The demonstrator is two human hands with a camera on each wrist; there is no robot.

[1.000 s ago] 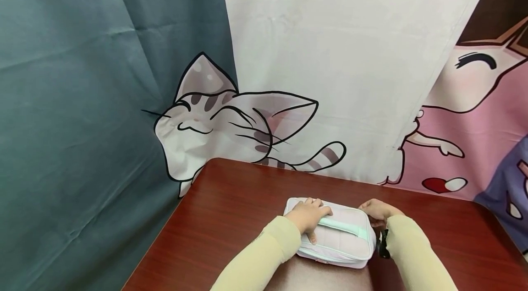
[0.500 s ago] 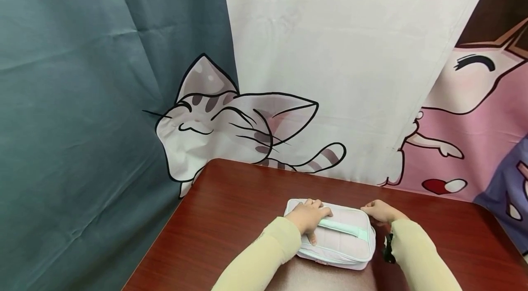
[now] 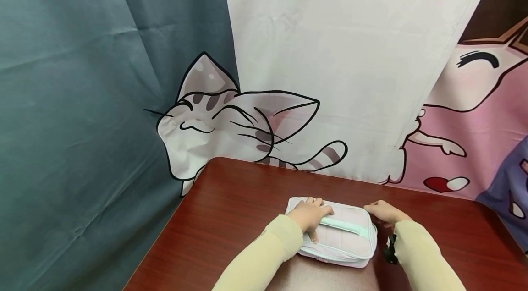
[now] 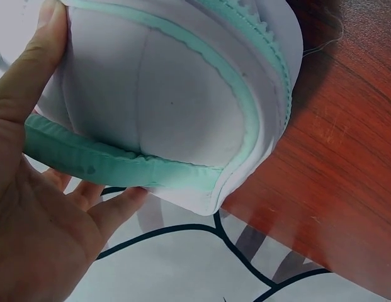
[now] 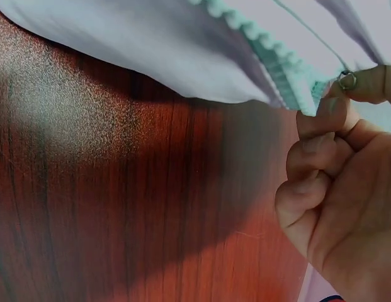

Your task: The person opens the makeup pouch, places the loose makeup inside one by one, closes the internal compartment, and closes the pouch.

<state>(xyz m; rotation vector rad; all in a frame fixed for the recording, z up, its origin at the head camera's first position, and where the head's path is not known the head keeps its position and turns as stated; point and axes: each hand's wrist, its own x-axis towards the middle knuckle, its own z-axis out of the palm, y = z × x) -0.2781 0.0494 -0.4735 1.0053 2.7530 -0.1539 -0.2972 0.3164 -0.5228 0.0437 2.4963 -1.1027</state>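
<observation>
A pale pink zip pouch (image 3: 340,245) with mint trim lies on the table, its mint carry handle (image 3: 345,226) running across the top. My left hand (image 3: 308,215) rests spread over the pouch's left part, at the handle's end; in the left wrist view the thumb lies on the fabric and the fingers reach past the handle. At the far right corner, my right hand (image 3: 384,212) pinches a small metal zipper pull (image 5: 347,80) between thumb and index finger, its other fingers curled. Beside it, the mint zipper (image 5: 264,47) runs along the pouch's side.
The red-brown wooden table (image 3: 231,208) extends around the pouch, with its left edge running diagonally. Behind it hangs a curtain (image 3: 350,52) printed with a cartoon cat and other figures. A dark object (image 3: 390,249) sits at the right wrist.
My right hand and forearm have shifted slightly to the right at the pouch's far right corner. The left hand stays on top, and the pouch has hardly moved.
</observation>
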